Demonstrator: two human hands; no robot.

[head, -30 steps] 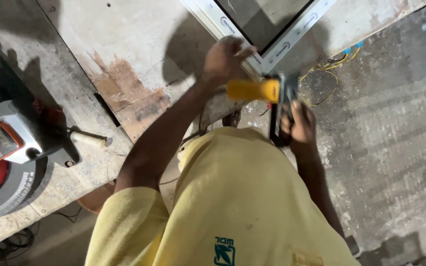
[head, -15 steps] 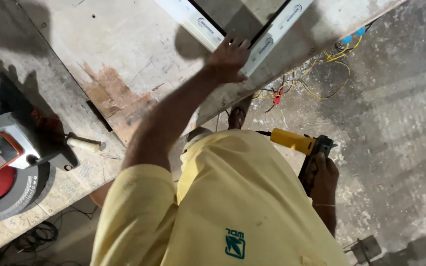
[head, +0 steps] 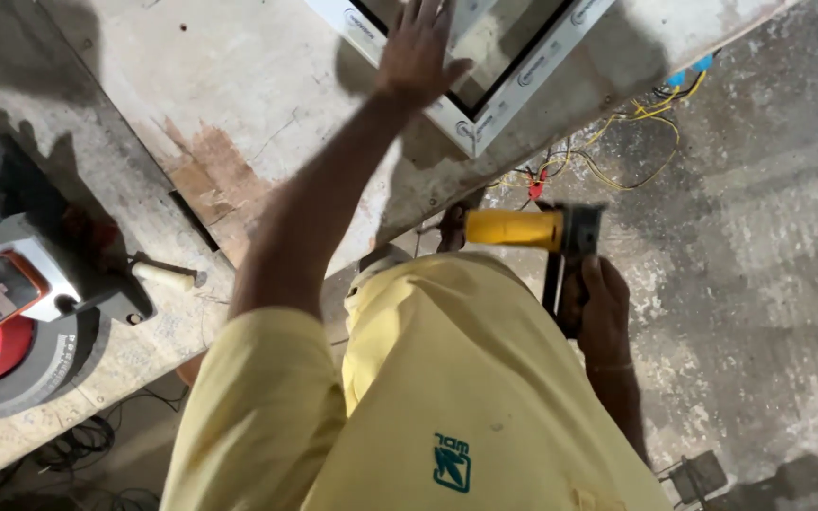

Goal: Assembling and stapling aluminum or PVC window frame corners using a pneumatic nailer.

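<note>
Head view | white window frame [head: 485, 118] lies on workbench [head: 239, 95], corner near its edge | my left hand [head: 418, 52] spread flat on it | my right hand [head: 603, 317] grips yellow drill [head: 523, 230] low over floor | risk: frame slides off; loose wires [head: 617, 161] snag drill

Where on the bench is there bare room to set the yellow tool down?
Bare bench lies between the white frame under the left hand and the saw. The saw end is crowded. The right hand holds the yellow tool off the bench.
</note>
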